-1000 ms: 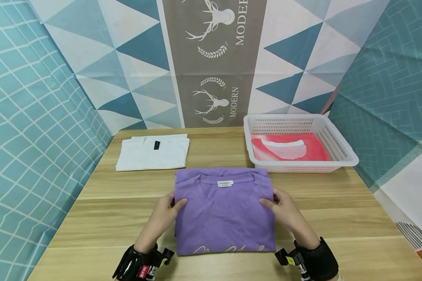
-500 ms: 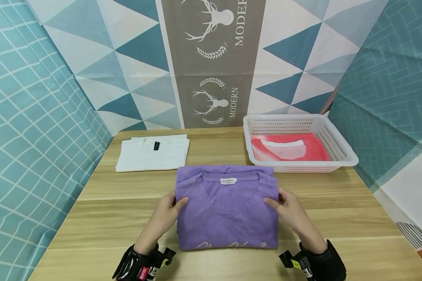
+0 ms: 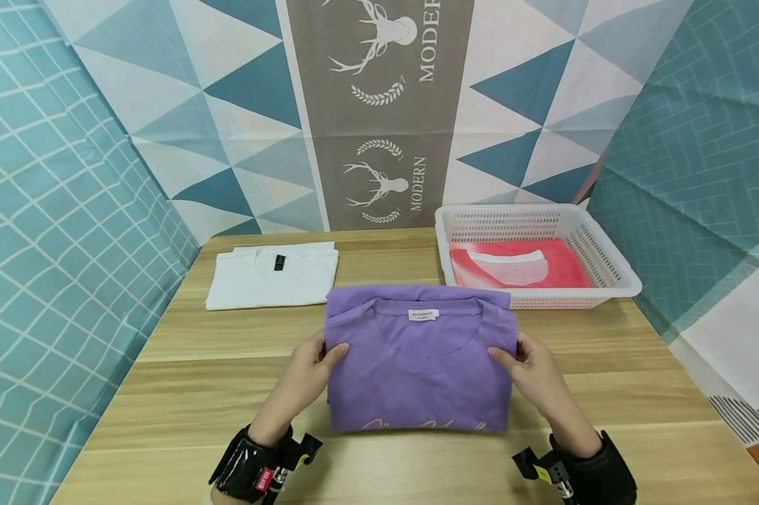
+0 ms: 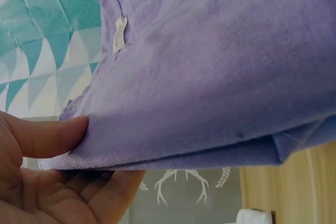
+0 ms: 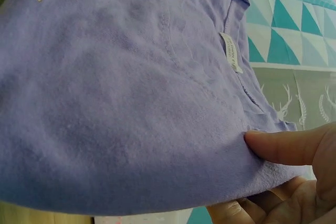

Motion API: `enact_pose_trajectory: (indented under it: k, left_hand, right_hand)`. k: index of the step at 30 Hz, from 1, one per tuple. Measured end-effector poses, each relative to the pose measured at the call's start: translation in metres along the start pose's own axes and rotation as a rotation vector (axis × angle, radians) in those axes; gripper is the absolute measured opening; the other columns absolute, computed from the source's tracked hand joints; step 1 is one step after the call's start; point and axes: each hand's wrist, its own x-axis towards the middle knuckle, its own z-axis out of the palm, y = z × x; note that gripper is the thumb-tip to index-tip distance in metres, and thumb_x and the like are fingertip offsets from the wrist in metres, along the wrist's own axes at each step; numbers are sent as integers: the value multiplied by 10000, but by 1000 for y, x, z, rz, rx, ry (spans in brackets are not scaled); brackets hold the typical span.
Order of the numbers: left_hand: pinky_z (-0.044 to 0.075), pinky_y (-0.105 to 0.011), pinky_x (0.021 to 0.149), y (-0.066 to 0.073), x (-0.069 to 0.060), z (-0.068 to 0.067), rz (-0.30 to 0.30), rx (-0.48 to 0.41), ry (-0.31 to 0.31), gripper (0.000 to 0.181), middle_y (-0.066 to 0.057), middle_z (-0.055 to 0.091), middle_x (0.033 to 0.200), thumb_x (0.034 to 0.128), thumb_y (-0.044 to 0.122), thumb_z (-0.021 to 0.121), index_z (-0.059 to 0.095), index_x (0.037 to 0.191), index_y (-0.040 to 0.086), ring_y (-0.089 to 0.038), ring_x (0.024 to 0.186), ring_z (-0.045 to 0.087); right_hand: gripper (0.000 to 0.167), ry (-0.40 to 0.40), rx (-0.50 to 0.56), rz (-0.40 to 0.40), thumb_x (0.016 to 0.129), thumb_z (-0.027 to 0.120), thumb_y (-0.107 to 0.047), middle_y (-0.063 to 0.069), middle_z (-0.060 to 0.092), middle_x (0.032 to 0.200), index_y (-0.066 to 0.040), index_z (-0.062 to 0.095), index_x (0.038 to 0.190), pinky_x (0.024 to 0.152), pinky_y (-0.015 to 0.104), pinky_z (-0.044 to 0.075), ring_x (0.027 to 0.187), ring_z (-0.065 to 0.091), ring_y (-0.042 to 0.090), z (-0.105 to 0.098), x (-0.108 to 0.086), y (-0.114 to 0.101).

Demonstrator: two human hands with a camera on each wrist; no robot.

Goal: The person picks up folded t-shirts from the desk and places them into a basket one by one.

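Observation:
A folded purple T-shirt with a white neck label is held up between my two hands, its front edge lifted off the table. My left hand pinches its left side, thumb on top and fingers beneath; the left wrist view shows the folded layers of the shirt above those fingers. On the opposite side my right hand grips the shirt the same way, and in the right wrist view its thumb presses on the cloth near the collar.
At the back right of the wooden table stands a white plastic basket with a folded red-and-white shirt inside. A folded white shirt lies at the back left. Patterned cloth hangs behind the table.
Both hands have raised the purple shirt from the table and carried it slightly forward and to the right, toward the basket. The white shirt and the basket stay where they were.

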Motion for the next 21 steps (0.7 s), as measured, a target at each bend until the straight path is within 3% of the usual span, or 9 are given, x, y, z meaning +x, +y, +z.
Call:
enact_pose_trajectory:
  k: [8,14,17,21]
  left_hand:
    - [463,-218,645,9,8,6,15,-23,4,169,-121,629,819,940,77,584,611,1037,-58,-127,747,555]
    - [500,-260,684,20,16,12,51,-13,14,174,-168,682,878,936,82,589,619,1038,-56,-180,795,627]
    - [505,-262,686,26,21,17,87,-21,9,170,-180,687,888,930,65,590,618,1040,-62,-195,800,636]
    - [510,-267,690,35,28,23,137,-39,0,179,-189,688,907,928,45,585,614,1065,-66,-203,805,633]
  right_hand:
    - [256,64,-24,-13,892,649,-85,199,670,917,73,621,1090,657,167,464,718,495,-80,-13,3,2]
    - [275,101,-24,-27,908,626,-78,186,661,935,67,601,1140,644,161,471,720,497,-97,-26,7,4]
    - [281,133,-3,-48,903,627,-57,-45,649,841,70,594,1151,633,151,471,714,502,-100,-34,9,6]
    - [290,173,16,-88,888,636,-29,-336,496,738,89,591,1150,618,123,471,703,508,-116,-45,13,9]
